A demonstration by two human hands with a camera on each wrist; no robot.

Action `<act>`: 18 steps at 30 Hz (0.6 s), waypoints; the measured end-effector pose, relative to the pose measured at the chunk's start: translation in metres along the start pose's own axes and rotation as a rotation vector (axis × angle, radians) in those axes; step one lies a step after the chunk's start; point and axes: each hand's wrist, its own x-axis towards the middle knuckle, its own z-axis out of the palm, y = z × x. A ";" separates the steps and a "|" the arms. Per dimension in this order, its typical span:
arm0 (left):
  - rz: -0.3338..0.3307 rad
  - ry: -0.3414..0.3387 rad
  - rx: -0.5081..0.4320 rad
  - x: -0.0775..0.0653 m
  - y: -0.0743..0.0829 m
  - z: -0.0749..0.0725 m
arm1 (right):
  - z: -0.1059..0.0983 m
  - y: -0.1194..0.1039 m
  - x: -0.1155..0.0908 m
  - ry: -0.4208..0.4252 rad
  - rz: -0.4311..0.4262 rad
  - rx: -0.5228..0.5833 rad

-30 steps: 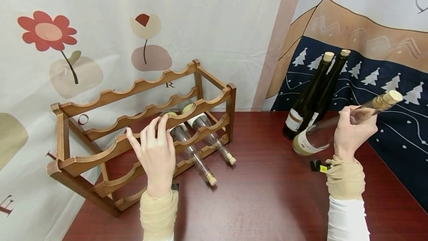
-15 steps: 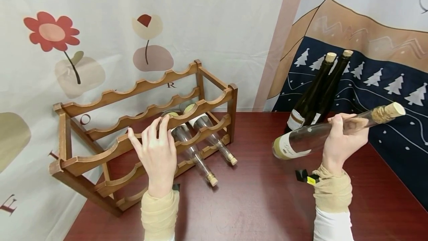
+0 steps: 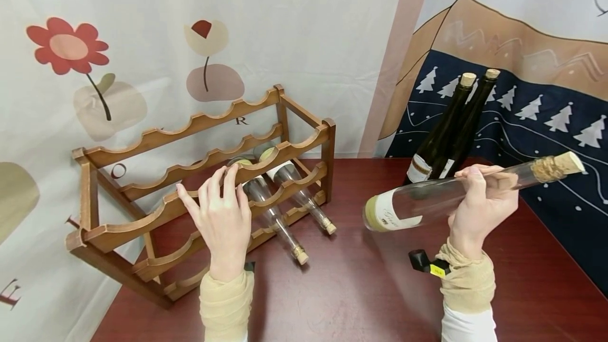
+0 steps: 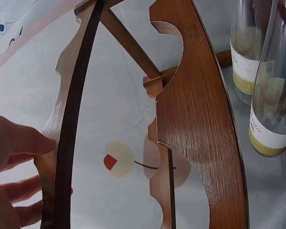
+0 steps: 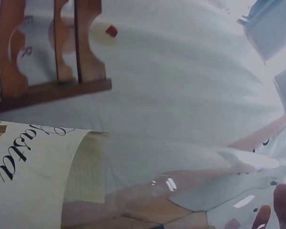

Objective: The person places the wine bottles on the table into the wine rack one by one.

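My left hand (image 3: 219, 220) grips the upper front rail of a wooden wine rack (image 3: 304, 143); in the left wrist view the thumb (image 4: 31, 142) lies on one face of the rail, with fingers reaching behind it. In my right hand (image 3: 484, 210) is a clear glass wine bottle (image 3: 427, 202), gripped around its neck and shoulder. It lies nearly level above the table, corked end to the right and labelled base towards the rack. The bottle's white label (image 5: 33, 162) fills the lower left of the right wrist view. Two clear corked bottles (image 3: 273, 210) (image 3: 304, 197) lie low in the rack, necks forward.
Two dark green corked bottles (image 3: 434, 136) (image 3: 470, 125) stand at the back right, beside the navy tree-patterned cloth (image 3: 546, 136). A pale flower-printed cloth (image 3: 309, 41) hangs behind the rack. The dark red table (image 3: 342, 289) spreads in front.
My right hand has moved left with the clear bottle, away from the dark bottles, and the bottle has tipped closer to level. My left hand has stayed on the rack.
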 end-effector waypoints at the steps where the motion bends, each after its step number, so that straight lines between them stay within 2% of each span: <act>1: -0.002 0.003 -0.004 0.000 0.000 0.000 | 0.001 -0.001 -0.002 0.003 0.016 0.021; 8: -0.015 0.013 -0.043 0.001 0.001 0.000 | 0.009 -0.005 -0.011 0.010 0.108 0.132; 13: -0.022 0.030 -0.125 0.002 0.006 -0.002 | 0.013 -0.004 -0.017 0.015 0.154 0.175; 18: 0.035 0.029 -0.215 0.000 0.016 0.000 | 0.015 -0.002 -0.022 0.037 0.196 0.173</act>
